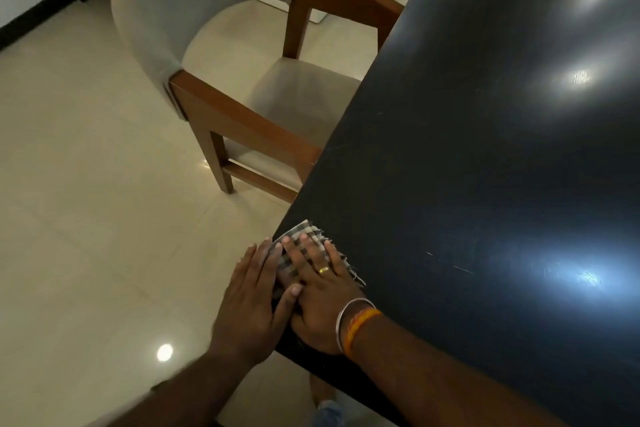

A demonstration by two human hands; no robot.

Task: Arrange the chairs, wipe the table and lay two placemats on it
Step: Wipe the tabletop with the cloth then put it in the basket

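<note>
Pressing flat on a checked cloth (300, 253), the right hand (320, 291) lies palm down with its fingers spread, not curled around anything; a ring sits on one finger, and a metal bangle (349, 319) and an orange thread band (360, 329) circle the wrist. The left hand (254, 302) lies alongside it, touching, fingers straight and open, its thumb resting over the near part of the cloth. The cloth (frayed along its right side) sits at the left edge of the dark table (485, 166), its far corner poking just past that edge. Further along the same edge stands a chair (221, 55) with a grey padded back and brown wooden frame, its seat tucked partly under the tabletop. Pale glossy floor tiles (86, 201) spread to the left, reflecting a ceiling light.
</note>
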